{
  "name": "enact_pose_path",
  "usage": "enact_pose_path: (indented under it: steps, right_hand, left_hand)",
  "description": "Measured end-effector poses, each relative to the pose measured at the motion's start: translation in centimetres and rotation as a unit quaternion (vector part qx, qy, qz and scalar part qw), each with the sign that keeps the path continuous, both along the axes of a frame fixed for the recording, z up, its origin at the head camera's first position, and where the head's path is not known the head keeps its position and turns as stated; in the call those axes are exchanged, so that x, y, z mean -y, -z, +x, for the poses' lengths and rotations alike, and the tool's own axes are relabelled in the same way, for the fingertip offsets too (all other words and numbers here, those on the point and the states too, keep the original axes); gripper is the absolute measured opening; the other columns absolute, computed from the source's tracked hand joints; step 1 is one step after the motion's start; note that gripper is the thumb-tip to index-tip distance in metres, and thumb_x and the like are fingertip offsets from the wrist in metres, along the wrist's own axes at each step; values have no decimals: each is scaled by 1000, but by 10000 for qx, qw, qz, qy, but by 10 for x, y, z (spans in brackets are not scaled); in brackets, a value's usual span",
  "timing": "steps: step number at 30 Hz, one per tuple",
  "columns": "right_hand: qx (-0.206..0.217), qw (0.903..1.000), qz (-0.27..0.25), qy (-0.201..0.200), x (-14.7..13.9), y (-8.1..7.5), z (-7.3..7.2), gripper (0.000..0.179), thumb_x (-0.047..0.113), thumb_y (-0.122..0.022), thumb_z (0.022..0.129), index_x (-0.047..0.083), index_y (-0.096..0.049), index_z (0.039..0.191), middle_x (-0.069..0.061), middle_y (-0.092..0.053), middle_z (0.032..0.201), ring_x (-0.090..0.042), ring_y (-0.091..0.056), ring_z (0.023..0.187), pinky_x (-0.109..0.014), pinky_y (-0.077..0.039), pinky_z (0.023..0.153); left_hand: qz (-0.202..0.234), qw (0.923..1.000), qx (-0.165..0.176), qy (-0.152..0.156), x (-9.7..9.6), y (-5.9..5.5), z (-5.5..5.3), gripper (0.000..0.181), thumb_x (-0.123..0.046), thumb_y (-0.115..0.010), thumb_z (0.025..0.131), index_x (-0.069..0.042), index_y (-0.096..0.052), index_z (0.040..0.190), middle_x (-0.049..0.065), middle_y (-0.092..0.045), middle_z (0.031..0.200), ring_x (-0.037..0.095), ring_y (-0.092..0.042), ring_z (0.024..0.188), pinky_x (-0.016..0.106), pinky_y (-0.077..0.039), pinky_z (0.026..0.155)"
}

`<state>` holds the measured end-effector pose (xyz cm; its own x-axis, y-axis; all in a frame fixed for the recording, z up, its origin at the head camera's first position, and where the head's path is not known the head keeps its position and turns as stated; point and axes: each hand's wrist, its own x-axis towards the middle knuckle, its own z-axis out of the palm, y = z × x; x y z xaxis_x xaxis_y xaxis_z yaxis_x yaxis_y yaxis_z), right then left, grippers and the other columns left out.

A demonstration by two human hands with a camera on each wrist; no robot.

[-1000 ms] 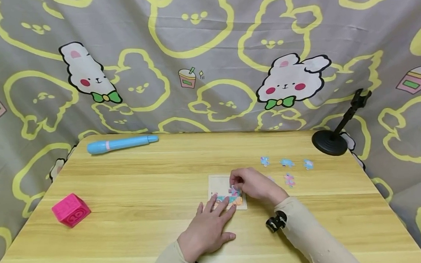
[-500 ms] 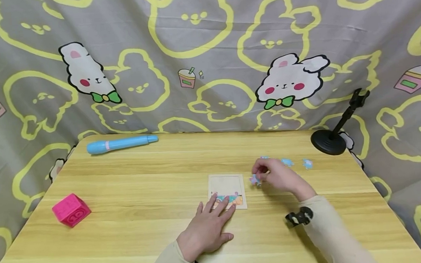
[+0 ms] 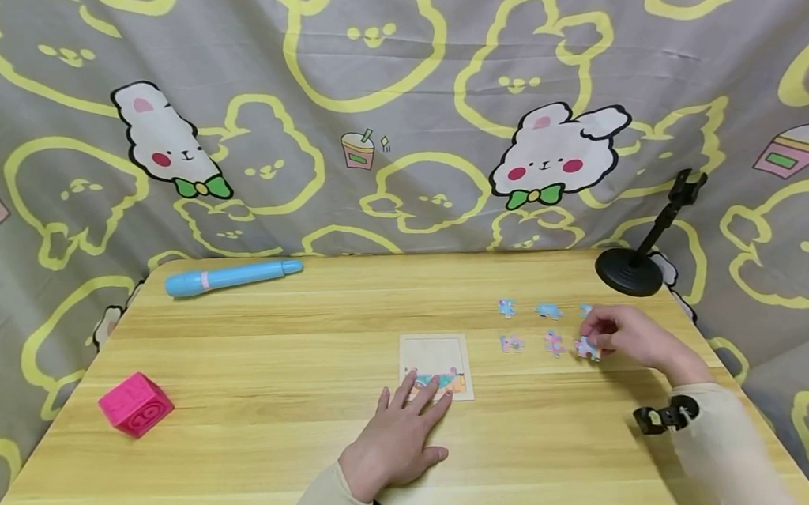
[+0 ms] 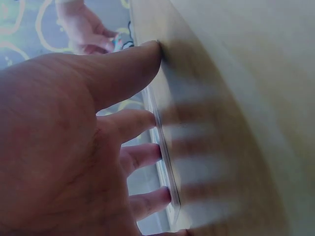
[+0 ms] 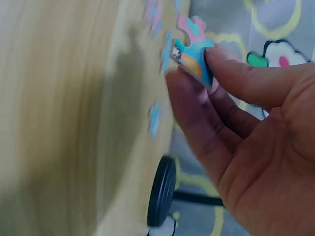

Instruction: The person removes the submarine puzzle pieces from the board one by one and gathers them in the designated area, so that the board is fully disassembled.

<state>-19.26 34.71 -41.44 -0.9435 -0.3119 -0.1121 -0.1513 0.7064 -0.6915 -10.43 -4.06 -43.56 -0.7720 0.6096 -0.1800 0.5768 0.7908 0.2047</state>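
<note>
My left hand [image 3: 400, 443] lies with spread, straight fingers on the lower part of a small wooden puzzle board [image 3: 432, 350]. A strip of coloured pieces fills the bottom of its frame, partly covered by my fingers. Farther right, my right hand [image 3: 632, 339] pinches a puzzle piece [image 5: 194, 51] between thumb and fingertips; it shows teal, pink and orange. Loose pieces lie near that hand: a pink one [image 3: 553, 344], a pink-and-blue one [image 3: 512, 344], a blue one [image 3: 548, 311] and a smaller blue one [image 3: 506, 308]. Another blue piece [image 3: 584, 311] is partly hidden behind the right hand.
A black stand [image 3: 630, 271] with a round base is at the back right of the wooden table [image 3: 277, 358]. At the back left lies a blue toy microphone [image 3: 234, 278]. A pink block [image 3: 136, 404] sits at the left. A patterned curtain [image 3: 333, 68] hangs behind.
My right hand has moved from the board to the right with the puzzle piece pinched in it, past the loose pieces. The left hand has stayed on the board.
</note>
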Motion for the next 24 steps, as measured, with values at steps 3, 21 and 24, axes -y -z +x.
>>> enact_pose_path:
  steps: [3, 21, 24]
  right_hand:
    - [-49, 9994, 343, 24, -10, 4, 0, 11, -8, -60, 90, 1, -66, 92, -4, -58, 79, -18, -54, 70, -30, -50, 59]
    - [-302, 9966, 740, 189, -17, 25, -11, 5, 0, -63, 91, -5, -63, 92, -3, -60, 82, -19, -54, 75, -29, -46, 62]
    - [-423, 9946, 898, 313, -17, 24, -9, 5, 2, -63, 92, -3, -64, 93, -4, -61, 84, -19, -55, 76, -34, -46, 65]
  left_hand:
    - [19, 10000, 19, -1, 0, 0, 0, 70, -50, -61, 93, -22, -38, 153, 4, -28, 159, 36, -19, 145, 61, -31, 106]
    - [245, 9988, 416, 11, 5, 0, -3, 69, -46, -60, 95, -21, -36, 154, 3, -23, 161, 34, -12, 147, 60, -26, 109]
    - [281, 9986, 444, 19, 5, 0, -3, 69, -46, -60, 95, -21, -35, 154, 3, -21, 161, 34, -11, 147, 60, -25, 109]
